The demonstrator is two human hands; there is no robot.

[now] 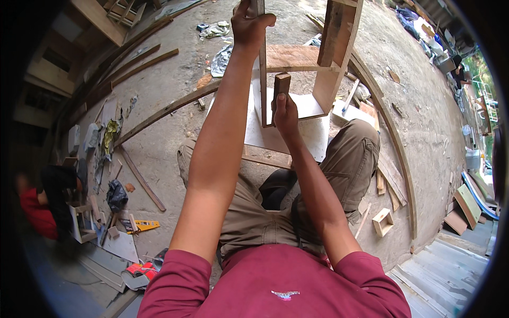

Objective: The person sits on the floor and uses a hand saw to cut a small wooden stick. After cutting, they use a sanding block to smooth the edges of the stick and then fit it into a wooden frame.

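A tall wooden box frame point(323, 100) stands in front of me, with a wooden crosspiece point(297, 57) between its sides. My left hand point(251, 26), arm stretched forward, is closed around the frame's left side near the picture's top edge. Low down by the same side, my right hand point(286, 114) grips a short dark wooden block point(282, 84), its top end sticking up above the fingers. Whether the block touches the frame I cannot tell. Beneath the frame lies a white board point(260, 137), between my bent knees.
Long timber strips point(169, 108) lie on the ground at left, and another point(400, 159) curves along the right. A small wooden box point(383, 221) sits beyond my right knee. At far left, a person in red point(38, 212) is near a yellow tool point(144, 226).
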